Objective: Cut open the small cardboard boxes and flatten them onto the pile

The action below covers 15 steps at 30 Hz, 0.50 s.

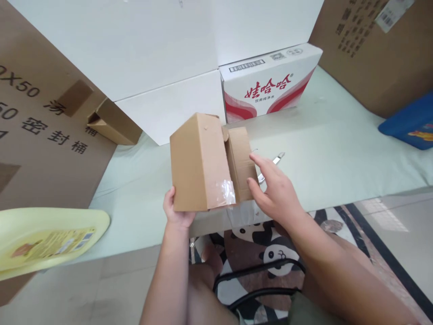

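Observation:
A small brown cardboard box is tilted above the near edge of the covered table, its flap standing out on the right side. Clear tape shines at its lower right corner. My left hand grips the box from below at its lower left corner. At the flap's right edge is my right hand, thumb and fingers apart, holding nothing. Just beyond those fingers a utility knife lies on the cloth, partly hidden by the hand. What is inside the box cannot be seen.
Behind stand white boxes and a white-and-red carton. Large brown cartons rise at left and right. A smaller brown box, a yellow-green basin and a blue container sit around the pale green cloth.

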Each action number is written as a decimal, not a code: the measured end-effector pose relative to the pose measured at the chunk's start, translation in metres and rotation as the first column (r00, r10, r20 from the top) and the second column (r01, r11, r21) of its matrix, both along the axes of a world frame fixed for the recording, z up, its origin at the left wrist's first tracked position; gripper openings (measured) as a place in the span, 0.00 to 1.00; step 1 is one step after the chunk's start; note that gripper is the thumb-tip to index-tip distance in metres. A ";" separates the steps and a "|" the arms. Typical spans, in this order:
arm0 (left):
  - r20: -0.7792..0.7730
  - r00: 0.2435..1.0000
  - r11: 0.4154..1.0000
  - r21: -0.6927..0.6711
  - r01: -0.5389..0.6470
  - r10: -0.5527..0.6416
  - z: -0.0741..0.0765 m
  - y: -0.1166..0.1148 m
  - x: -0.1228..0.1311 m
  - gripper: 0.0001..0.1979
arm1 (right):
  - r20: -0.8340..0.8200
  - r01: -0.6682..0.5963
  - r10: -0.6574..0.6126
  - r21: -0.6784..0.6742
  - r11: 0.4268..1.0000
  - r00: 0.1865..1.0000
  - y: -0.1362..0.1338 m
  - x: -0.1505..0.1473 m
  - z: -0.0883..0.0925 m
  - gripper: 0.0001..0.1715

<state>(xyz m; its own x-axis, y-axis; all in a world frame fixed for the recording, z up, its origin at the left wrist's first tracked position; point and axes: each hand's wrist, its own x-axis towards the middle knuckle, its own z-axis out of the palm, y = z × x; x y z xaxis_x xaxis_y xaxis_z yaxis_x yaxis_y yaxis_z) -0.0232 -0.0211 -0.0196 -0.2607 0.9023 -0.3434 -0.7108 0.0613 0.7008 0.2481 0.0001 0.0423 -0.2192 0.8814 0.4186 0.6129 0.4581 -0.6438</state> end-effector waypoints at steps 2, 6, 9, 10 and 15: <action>0.009 1.000 1.000 0.007 0.004 -0.004 0.002 -0.001 0.001 0.21 | 0.070 0.011 -0.009 -0.027 1.000 0.998 0.000 0.002 0.000 0.29; 0.011 1.000 0.999 -0.026 0.027 -0.027 0.005 0.000 0.008 0.22 | 0.125 -0.062 0.066 -0.037 0.997 0.990 -0.003 0.002 0.000 0.23; 0.031 0.999 0.999 -0.039 0.020 -0.018 0.006 0.001 0.014 0.20 | 0.114 -0.084 0.088 -0.042 0.996 0.990 -0.004 0.002 -0.001 0.20; 0.040 0.999 0.999 -0.043 0.018 -0.016 0.006 0.001 0.014 0.19 | 0.112 -0.088 0.095 -0.060 0.994 0.989 -0.004 0.002 -0.001 0.20; 0.059 0.998 0.998 -0.057 0.010 -0.006 0.005 0.001 0.011 0.17 | 0.086 -0.142 0.158 -0.174 0.974 0.984 -0.004 0.003 -0.002 0.30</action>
<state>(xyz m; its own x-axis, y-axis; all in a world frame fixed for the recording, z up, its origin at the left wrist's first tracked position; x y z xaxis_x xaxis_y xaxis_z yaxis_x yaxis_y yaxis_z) -0.0123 -0.0204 -0.0148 -0.2316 0.8825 -0.4093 -0.7497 0.1062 0.6532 0.2515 -0.0034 0.0403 -0.3868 0.8909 0.2382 0.6095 0.4408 -0.6589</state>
